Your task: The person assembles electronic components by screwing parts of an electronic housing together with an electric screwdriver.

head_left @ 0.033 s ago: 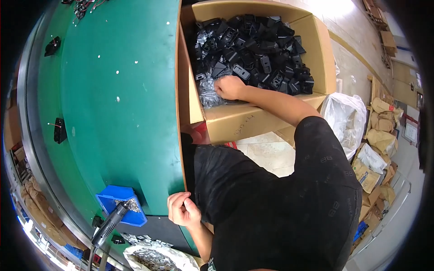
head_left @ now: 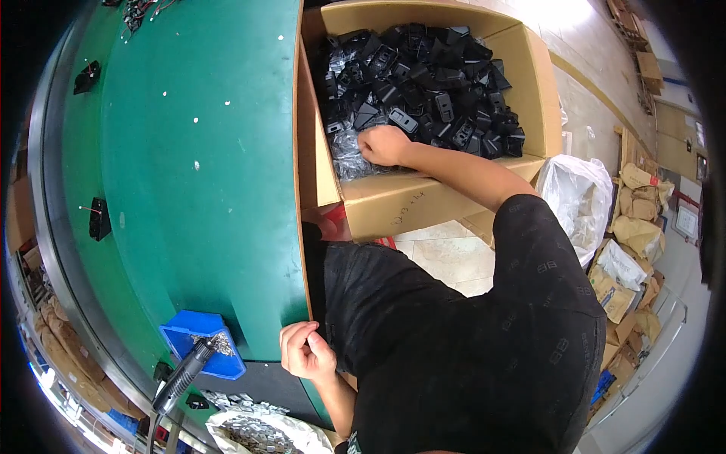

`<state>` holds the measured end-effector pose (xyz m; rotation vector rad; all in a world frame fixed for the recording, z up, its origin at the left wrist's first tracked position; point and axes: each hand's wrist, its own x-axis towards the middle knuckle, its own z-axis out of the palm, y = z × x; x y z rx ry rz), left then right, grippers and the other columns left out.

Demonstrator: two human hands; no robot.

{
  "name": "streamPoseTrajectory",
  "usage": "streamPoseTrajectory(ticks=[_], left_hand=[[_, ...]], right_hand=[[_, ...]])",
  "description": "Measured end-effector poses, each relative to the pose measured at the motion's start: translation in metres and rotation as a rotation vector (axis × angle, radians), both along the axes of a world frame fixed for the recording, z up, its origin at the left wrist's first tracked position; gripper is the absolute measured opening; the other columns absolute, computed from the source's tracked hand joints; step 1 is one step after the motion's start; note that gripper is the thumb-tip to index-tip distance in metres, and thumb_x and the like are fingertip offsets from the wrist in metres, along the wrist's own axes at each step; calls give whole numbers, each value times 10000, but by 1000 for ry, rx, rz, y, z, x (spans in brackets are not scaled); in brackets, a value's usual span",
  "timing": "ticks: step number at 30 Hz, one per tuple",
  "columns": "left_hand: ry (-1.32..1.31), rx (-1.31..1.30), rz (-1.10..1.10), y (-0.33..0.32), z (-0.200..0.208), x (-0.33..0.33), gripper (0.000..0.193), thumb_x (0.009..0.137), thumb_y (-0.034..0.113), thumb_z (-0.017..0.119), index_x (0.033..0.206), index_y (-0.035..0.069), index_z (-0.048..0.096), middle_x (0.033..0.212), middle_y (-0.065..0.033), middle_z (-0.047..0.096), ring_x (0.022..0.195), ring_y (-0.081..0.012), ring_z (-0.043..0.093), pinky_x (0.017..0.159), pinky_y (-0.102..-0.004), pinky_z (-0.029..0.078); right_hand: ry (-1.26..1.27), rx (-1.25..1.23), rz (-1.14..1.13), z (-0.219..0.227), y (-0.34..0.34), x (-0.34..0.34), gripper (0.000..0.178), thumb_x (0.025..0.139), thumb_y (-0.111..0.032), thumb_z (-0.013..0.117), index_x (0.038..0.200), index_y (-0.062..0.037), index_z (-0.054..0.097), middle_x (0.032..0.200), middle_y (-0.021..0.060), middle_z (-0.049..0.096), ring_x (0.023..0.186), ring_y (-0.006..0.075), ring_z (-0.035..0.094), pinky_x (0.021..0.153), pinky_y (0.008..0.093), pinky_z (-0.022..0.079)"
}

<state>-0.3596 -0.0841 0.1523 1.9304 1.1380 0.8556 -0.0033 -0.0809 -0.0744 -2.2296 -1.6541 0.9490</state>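
My right hand (head_left: 384, 145) reaches into a large cardboard box (head_left: 546, 106), its fingers closed at the crumpled clear plastic bag (head_left: 349, 159) along the box's near left side. Just beyond the hand lies a heap of black plastic housings (head_left: 423, 83), some with slots in them. My left hand (head_left: 306, 352) is curled at the edge of the green table (head_left: 204, 197), close to my black-clothed leg; nothing shows in its fingers. A blue tray (head_left: 233, 366) of small screws (head_left: 222, 344) stands on the table, with a black electric screwdriver (head_left: 180, 378) across it.
An open bag (head_left: 314, 440) of small metal plates is at the lower left. Black parts with short wires (head_left: 99, 219) sit along the table's far side, and a wire bundle (head_left: 140, 17) at its upper end. A clear plastic sack (head_left: 578, 200) stands beside the box.
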Motion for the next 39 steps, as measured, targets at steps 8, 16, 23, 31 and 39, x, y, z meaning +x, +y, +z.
streamPoseTrajectory(ticks=[8,16,23,31,39], left_hand=[[-18,-21,24,3,-1,3,120,834,88,589,780,-15,619,693,-108,623,620,-257,595,577,-325,480],[-26,-11,-7,5,0,5,84,814,56,583,777,-11,616,685,-106,628,602,-255,592,565,-318,479],[-65,-28,-1,3,0,5,85,815,58,583,777,-11,614,680,-105,626,597,-252,588,563,-315,478],[-85,-33,-48,5,1,1,154,870,90,597,778,-32,581,697,-118,603,626,-222,564,576,-286,465],[-111,-27,-58,5,1,0,174,881,106,597,777,-32,577,699,-116,600,623,-214,559,562,-282,457]], right_hand=[[363,107,-472,7,7,-1,217,778,-200,631,858,-4,588,741,111,638,705,221,633,657,335,487],[50,-10,-111,14,8,4,271,790,-251,667,948,-33,638,857,154,673,827,333,647,758,408,513],[-64,-119,25,13,2,-4,195,816,-248,571,866,-73,641,818,163,660,772,358,638,687,456,518],[-167,-85,361,18,1,-15,296,727,-142,629,980,-13,544,976,209,633,855,358,640,707,453,523],[-19,-160,142,18,13,-8,196,742,-75,600,937,-90,591,864,169,664,861,373,640,735,446,507]])
